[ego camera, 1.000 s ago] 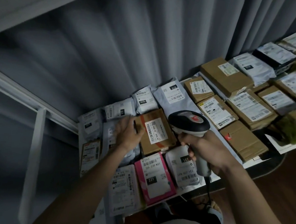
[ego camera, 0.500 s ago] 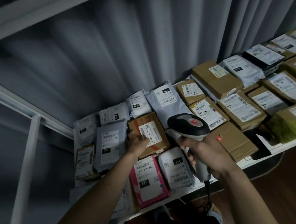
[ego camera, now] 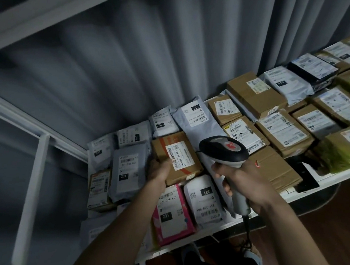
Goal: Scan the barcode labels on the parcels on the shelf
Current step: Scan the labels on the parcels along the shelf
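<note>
Parcels cover the white shelf [ego camera: 325,180]. My right hand [ego camera: 244,181] grips the handle of a black and grey barcode scanner [ego camera: 224,151], whose head points toward a small brown box [ego camera: 176,158] with a white barcode label. My left hand [ego camera: 158,172] holds that box at its near left corner, thumb on top. Around it lie a grey mailer marked 231 [ego camera: 127,174], a pink mailer [ego camera: 172,215] and a white mailer marked 231 [ego camera: 203,199].
More brown boxes [ego camera: 283,132] and grey mailers [ego camera: 194,118] fill the shelf to the right, with a green-wrapped parcel [ego camera: 339,152] at the front edge. A grey curtain [ego camera: 178,47] hangs behind. A white frame post [ego camera: 31,193] stands at left. The scanner cable [ego camera: 245,231] hangs below the shelf.
My left hand moved right from the grey mailers to the small brown box and took hold of its corner. The scanner stayed over the parcels, pointing at that box.
</note>
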